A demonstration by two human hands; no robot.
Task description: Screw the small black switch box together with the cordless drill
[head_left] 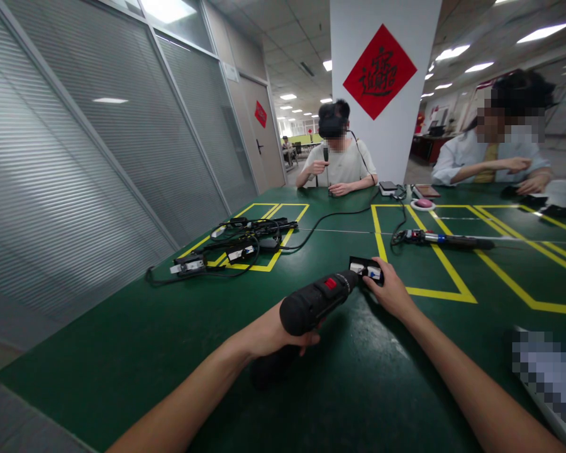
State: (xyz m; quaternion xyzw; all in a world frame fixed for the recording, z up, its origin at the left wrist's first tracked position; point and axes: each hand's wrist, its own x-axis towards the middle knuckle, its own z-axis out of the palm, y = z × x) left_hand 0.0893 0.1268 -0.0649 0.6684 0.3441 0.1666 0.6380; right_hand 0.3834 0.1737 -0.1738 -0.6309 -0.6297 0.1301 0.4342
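Observation:
A black power drill (314,303) with a red switch on top is held by its grip in my left hand (295,340), whose fingers are partly hidden beneath the drill body. The drill points up and to the right. Its front end meets a small black case (357,260) with white and silver parts inside. My right hand (387,284) grips that case at its right end, fingers and thumb around the edge. Whether the tip touches a screw cannot be made out.
Black devices with cables (259,242) lie at the left on the green table (170,352). A long black tool (453,241) lies at the right. A pink item (424,203) sits on a white ring farther back. Two people wearing headsets sit across the table.

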